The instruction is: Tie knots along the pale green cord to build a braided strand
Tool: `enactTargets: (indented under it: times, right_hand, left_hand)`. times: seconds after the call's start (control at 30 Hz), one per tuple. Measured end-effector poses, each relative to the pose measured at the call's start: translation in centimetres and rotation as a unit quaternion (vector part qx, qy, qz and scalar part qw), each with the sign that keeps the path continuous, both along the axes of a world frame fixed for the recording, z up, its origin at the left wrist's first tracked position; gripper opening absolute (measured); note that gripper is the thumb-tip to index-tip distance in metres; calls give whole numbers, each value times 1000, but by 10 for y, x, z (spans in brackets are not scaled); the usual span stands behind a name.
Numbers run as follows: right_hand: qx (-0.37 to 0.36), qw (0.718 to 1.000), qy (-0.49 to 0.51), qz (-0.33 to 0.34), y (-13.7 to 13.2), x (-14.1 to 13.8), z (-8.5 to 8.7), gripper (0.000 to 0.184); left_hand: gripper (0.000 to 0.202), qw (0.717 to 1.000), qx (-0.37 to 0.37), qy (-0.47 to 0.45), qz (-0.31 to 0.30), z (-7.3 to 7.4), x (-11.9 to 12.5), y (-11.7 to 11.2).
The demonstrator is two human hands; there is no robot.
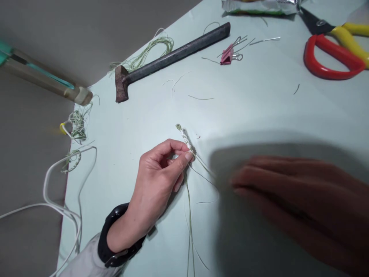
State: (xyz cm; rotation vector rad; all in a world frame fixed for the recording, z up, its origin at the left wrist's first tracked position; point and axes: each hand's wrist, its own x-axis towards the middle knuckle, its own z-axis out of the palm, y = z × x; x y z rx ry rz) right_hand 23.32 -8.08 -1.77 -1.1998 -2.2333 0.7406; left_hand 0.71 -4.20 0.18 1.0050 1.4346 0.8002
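Note:
My left hand (157, 181) pinches a short braided cord (184, 137) of pale green and white strands between thumb and forefinger. The braid's tip points up and left on the light blue sheet (259, 107). Loose green strands (189, 215) trail from the pinch toward me. A black watch sits on that wrist. My right hand (291, 200) is blurred by motion at the right, fingers stretched out flat and pointing left, close to the loose strands. Nothing shows in it.
A dark hammer (173, 57) lies at the top, with a bundle of green thread (150, 50) beside it. A pink binder clip (227, 55), red and yellow scissors (334, 50), a foil packet (259, 7), a white cable (57, 192) and a glue tube (43, 77) surround the sheet.

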Motion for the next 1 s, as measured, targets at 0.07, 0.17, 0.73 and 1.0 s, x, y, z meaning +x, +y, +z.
enactTargets:
  times: [0.07,0.17,0.73,1.0]
  right_hand:
    - [56,998,-11,4,10,-2,4,17]
    - [79,997,-8,-21,22,-12,9,17]
    - [39,998,41,-39,43,-47,-3,15]
    - [33,997,50,-45,44,-47,-3,19]
  left_hand:
    - [8,1000,-7,-1,10,0,0,0]
    - [9,999,-19,3,26,-1,0,-2]
    - [9,999,-17,33,13,-1,-5,-2]
    - [7,999,-31,28,-2,2,-4,-2]
